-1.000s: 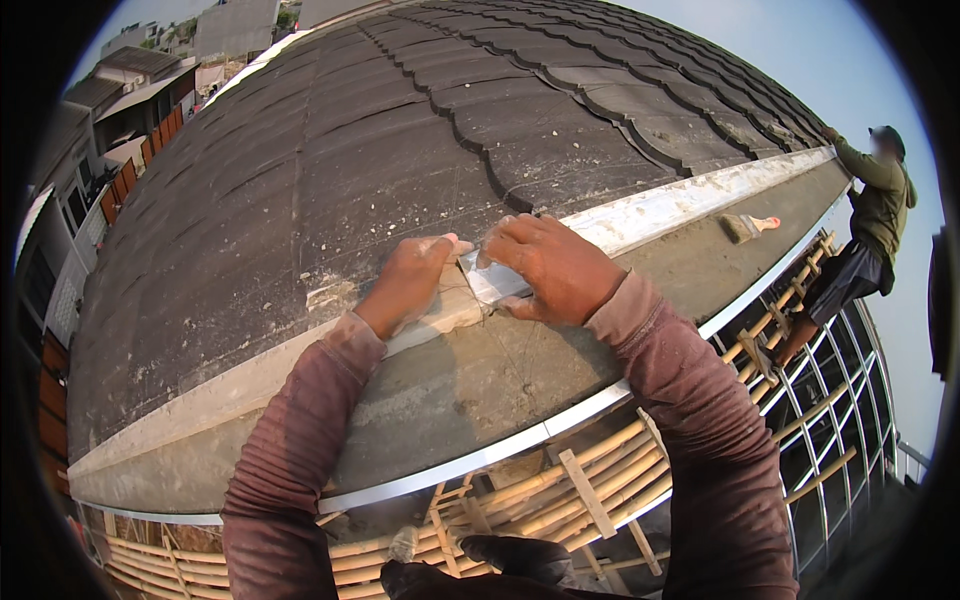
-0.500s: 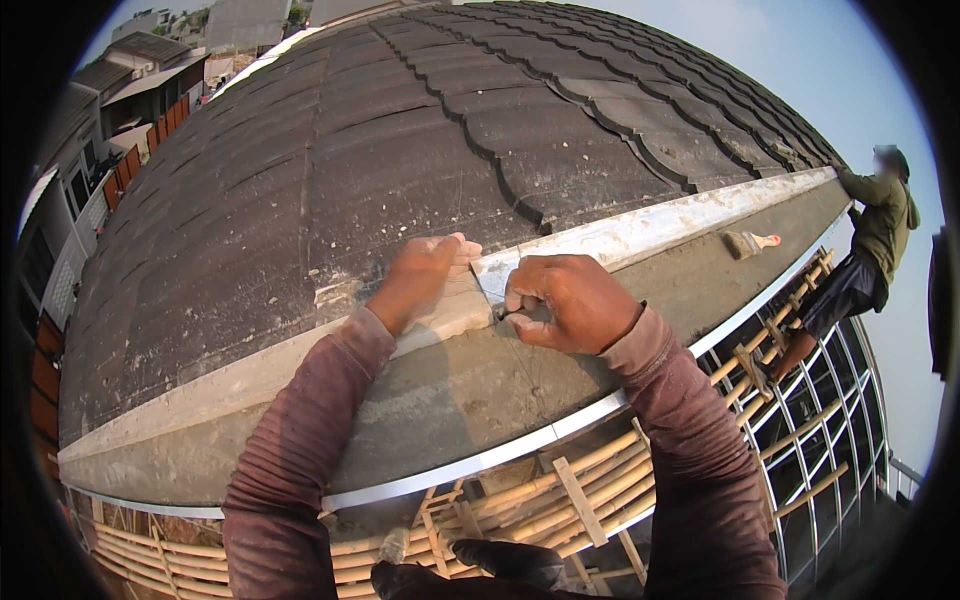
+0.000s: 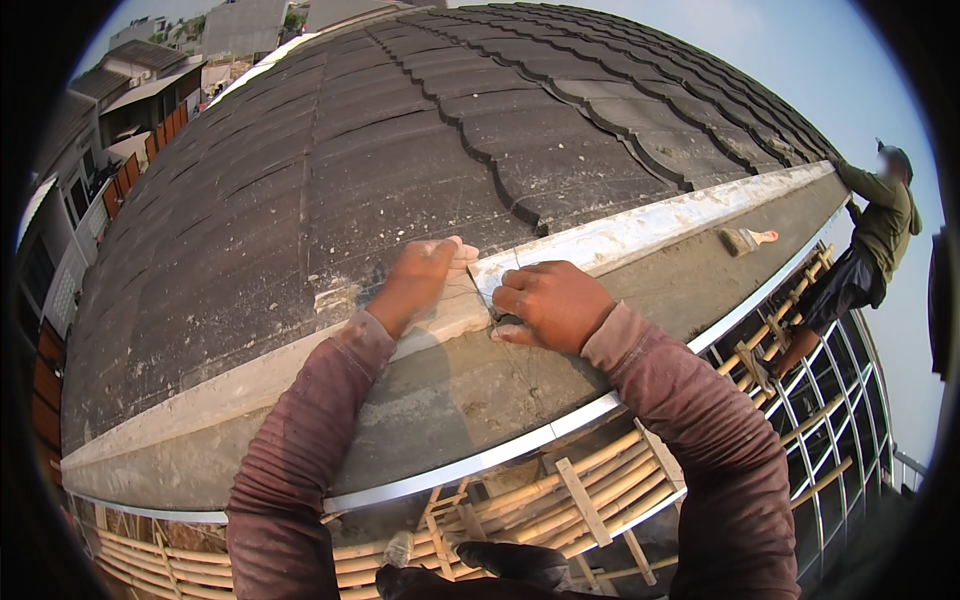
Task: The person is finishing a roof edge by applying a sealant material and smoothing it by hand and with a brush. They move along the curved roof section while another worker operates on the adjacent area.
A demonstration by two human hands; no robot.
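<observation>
My left hand is closed, its fingertips pressed together beside the near end of a long, pale metal bar smeared with cement. Whatever those fingers grip is hidden. Just to the right, my right hand is bent into a pinch over the bar's lower end corner, its thumb low by the cement face. I cannot make out what it pinches. The bar lies along the lower edge of the dark roof tiles. In line with it, a pale cement ledge runs left under my left wrist.
A paintbrush lies on the grey cement slope, right of my hands. Metal edging borders the slope, with bamboo scaffolding below. At the far right, a co-worker stands on the scaffolding, reaching to the bar's far end.
My right hand has shifted slightly left, its fingers curling further in over the bar's end. My right forearm has swung outward at the elbow. The left hand stays almost in place.
</observation>
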